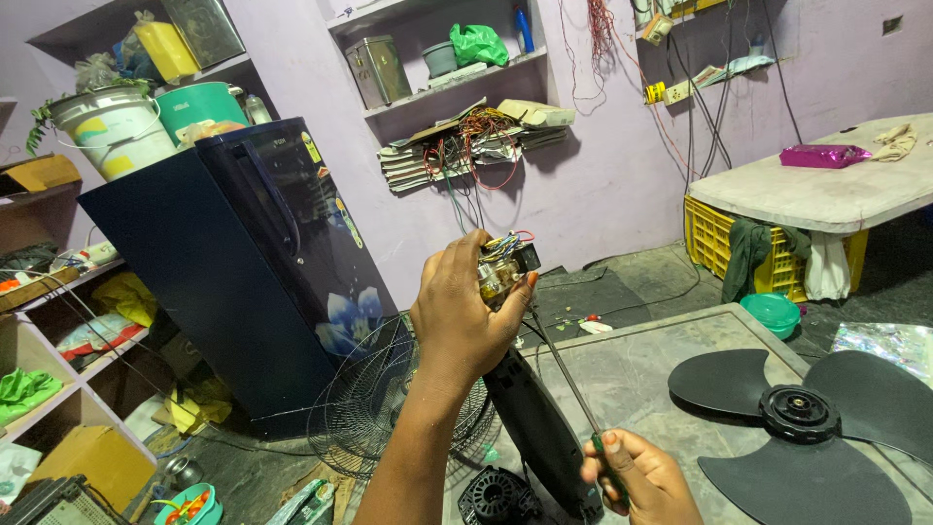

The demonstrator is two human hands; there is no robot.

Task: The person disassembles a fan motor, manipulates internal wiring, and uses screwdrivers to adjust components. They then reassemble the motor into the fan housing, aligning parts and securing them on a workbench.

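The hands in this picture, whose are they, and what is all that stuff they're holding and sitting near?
The picture comes from a camera worn on a person's head, looking down, so the hands are that person's own. The left hand grips the top of a black fan stand, where a switch box with coloured wires is opened up. The right hand holds a green-handled screwdriver, its thin shaft pointing up to that box. On the grey table lies a black fan blade. A round wire fan guard leans by a dark blue fridge on the floor.
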